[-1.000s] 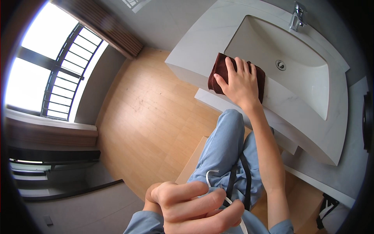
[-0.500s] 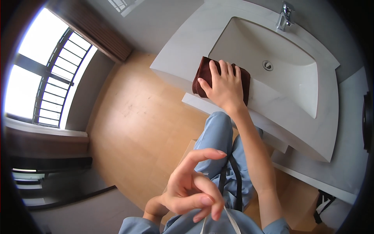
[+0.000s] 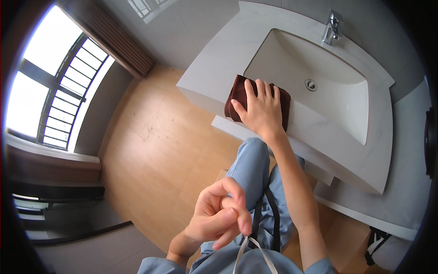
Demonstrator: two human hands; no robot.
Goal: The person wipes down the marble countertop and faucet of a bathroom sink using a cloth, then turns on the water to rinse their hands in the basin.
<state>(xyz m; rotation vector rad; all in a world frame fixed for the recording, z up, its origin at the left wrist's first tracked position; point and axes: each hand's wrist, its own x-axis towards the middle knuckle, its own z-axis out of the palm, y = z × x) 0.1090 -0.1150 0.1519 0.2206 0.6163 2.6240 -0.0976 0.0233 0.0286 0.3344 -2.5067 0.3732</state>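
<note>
My right hand [image 3: 263, 110] lies palm down on a folded dark brown cloth [image 3: 233, 101], its fingers spread flat over it. The cloth rests on the front left part of the white marbled countertop [image 3: 212, 59], beside the basin's rim. Raised in front of my body, my left hand [image 3: 218, 214] is curled, thumb against the bent fingers, and I see nothing inside it. A pale drawstring [image 3: 239, 253] hangs right below its fingertips; whether they touch it I cannot tell.
The white basin [image 3: 340, 107] has a round drain and a chrome tap [image 3: 332, 28] behind it. A barred window [image 3: 59, 91] and brown curtain [image 3: 116, 39] are at left, above a tan floor [image 3: 150, 137]. A dark-strapped white item [image 3: 385, 249] lies lower right.
My left hand's fingers have curled in closer to the thumb. My right hand stays on the cloth; the whole view has shifted slightly.
</note>
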